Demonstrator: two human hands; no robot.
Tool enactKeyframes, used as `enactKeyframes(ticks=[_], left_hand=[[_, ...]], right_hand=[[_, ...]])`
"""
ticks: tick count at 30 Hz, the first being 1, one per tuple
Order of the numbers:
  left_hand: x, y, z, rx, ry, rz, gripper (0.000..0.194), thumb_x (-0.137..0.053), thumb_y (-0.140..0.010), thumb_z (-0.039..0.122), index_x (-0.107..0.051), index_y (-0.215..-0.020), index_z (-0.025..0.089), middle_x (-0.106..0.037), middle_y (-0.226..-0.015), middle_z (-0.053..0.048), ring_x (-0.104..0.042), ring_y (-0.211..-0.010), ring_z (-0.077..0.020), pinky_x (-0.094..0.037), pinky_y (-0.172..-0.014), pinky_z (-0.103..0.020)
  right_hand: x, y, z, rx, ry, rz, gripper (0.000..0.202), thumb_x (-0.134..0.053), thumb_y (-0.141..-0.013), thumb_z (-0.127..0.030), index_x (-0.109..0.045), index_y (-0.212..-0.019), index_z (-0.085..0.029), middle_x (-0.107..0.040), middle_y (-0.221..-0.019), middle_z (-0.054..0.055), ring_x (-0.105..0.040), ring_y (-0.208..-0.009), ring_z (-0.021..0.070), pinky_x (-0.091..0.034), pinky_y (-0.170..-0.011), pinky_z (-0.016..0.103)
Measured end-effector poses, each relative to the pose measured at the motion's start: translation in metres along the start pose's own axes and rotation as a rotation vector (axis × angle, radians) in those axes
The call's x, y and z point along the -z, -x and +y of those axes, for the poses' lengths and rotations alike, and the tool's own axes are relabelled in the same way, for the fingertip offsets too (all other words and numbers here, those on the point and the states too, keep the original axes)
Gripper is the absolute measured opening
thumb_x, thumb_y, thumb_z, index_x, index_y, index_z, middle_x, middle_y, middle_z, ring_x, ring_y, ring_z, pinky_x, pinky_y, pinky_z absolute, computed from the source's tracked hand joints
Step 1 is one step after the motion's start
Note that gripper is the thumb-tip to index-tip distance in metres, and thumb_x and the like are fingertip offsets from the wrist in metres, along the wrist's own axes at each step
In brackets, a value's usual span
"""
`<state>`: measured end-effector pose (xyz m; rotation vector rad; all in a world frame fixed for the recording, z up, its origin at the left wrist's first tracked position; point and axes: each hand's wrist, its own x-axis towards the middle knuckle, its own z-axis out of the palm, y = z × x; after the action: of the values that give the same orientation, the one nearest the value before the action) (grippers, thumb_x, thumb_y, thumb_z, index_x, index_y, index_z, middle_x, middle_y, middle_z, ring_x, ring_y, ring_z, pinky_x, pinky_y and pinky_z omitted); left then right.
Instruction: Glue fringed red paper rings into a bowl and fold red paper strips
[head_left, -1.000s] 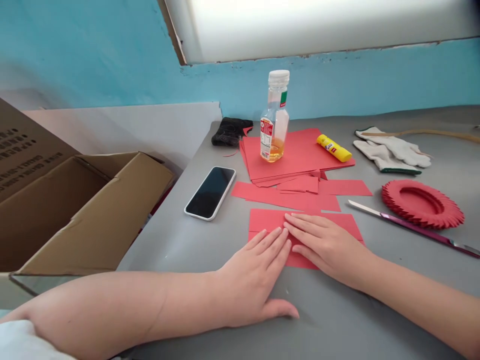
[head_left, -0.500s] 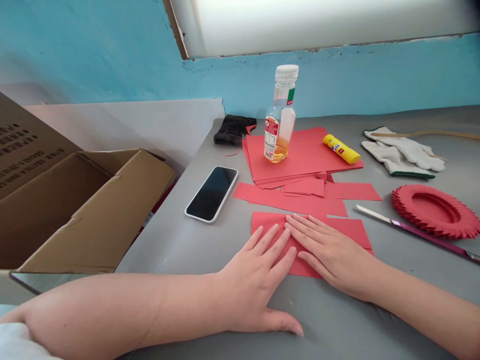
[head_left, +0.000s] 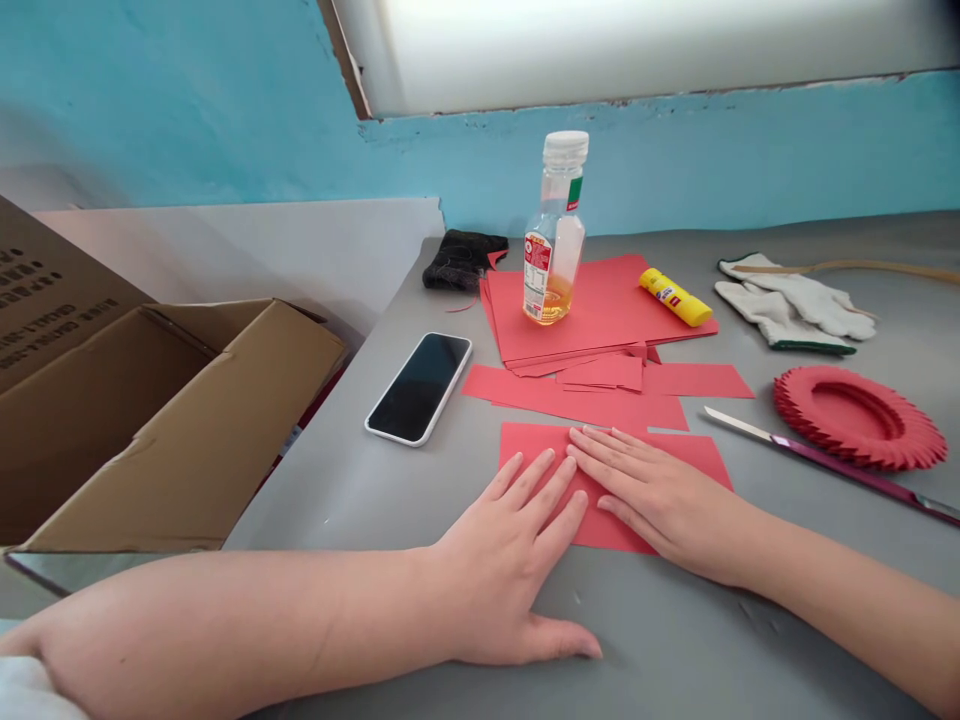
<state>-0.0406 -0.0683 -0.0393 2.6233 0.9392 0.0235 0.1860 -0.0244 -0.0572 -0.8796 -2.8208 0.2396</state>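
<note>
A sheet of red paper (head_left: 694, 458) lies on the grey table under both hands. My left hand (head_left: 517, 560) rests flat at its left part, fingers spread and thumb out over the bare table. Flat across the middle and right of the sheet lies my right hand (head_left: 652, 490), fingers stretched out, its fingertips close to those of the left. Just beyond are strips of red paper (head_left: 585, 400). To the right lie a craft knife (head_left: 825, 458) with a purple handle and a ring of folded red paper (head_left: 859, 415).
A glass bottle (head_left: 553, 240) with some amber liquid stands on a stack of red sheets (head_left: 615, 270), beside a yellow glue stick (head_left: 675, 297). White gloves (head_left: 795, 305), a dark cloth (head_left: 461, 260) and a phone (head_left: 420, 388) lie around. An open cardboard box (head_left: 187, 430) stands left of the table.
The view has shifted slightly, so the things on the table appear a little further left. Both hands stay flat on the sheet; its right edge looks more even now.
</note>
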Motion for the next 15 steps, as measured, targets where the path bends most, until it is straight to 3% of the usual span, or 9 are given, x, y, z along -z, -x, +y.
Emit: enactKeyframes(ticks=[4, 7, 11, 15], left_hand=[[0.001, 0.0, 0.001, 0.01, -0.004, -0.023, 0.092, -0.032, -0.077, 0.073, -0.023, -0.139, 0.006, -0.013, -0.146, -0.019, 0.0, -0.135, -0.035, -0.007, -0.108, -0.053], [0.002, -0.001, 0.002, 0.02, -0.012, -0.046, 0.093, -0.032, -0.077, 0.073, -0.023, -0.14, 0.006, -0.008, -0.147, -0.019, 0.001, -0.135, -0.035, -0.005, -0.109, -0.052], [0.004, -0.002, 0.002, 0.027, -0.012, -0.063, 0.093, -0.032, -0.077, 0.073, -0.021, -0.14, 0.006, -0.009, -0.147, -0.018, 0.002, -0.135, -0.0342, -0.003, -0.109, -0.05], [0.006, -0.003, 0.002, 0.03, -0.014, -0.071, 0.094, -0.032, -0.077, 0.073, -0.02, -0.14, 0.005, -0.013, -0.147, -0.018, 0.001, -0.135, -0.0338, -0.003, -0.11, -0.048]], right_hand=[[-0.003, 0.003, 0.005, 0.003, 0.042, -0.01, 0.052, -0.037, -0.091, -0.028, -0.025, -0.14, -0.02, -0.027, -0.145, 0.006, -0.025, -0.133, 0.0203, -0.032, -0.106, 0.042], [-0.003, 0.0, 0.008, 0.016, 0.091, 0.027, 0.047, -0.036, -0.091, -0.025, -0.034, -0.137, -0.017, -0.035, -0.142, 0.007, -0.033, -0.129, 0.02, -0.034, -0.104, 0.04], [0.001, -0.014, 0.007, 0.041, 0.147, 0.094, 0.04, -0.036, -0.09, -0.02, -0.048, -0.127, -0.013, -0.053, -0.128, 0.01, -0.044, -0.119, 0.0226, -0.037, -0.101, 0.042], [0.003, -0.036, 0.007, 0.057, 0.177, 0.14, 0.037, -0.041, -0.087, -0.021, -0.056, -0.119, -0.015, -0.057, -0.118, 0.011, -0.042, -0.117, 0.0263, -0.031, -0.103, 0.048]])
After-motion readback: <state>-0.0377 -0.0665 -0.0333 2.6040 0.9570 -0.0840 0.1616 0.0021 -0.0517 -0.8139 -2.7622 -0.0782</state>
